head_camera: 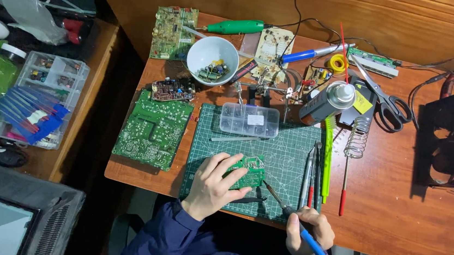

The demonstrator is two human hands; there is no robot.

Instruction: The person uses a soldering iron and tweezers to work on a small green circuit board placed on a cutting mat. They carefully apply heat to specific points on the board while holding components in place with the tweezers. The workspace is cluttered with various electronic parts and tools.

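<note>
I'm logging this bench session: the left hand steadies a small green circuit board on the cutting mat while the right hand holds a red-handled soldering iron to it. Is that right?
Not quite. The head view shows the soldering iron in the right hand has a blue handle, not red. The rest holds: the left hand steadies the small green circuit board on the cutting mat.

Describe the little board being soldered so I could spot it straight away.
Find the green cutting mat at the table's front. Near its lower edge, the left hand pins a small green circuit board. Unlike the bigger boards left of the mat, the soldering iron points at it.
</note>
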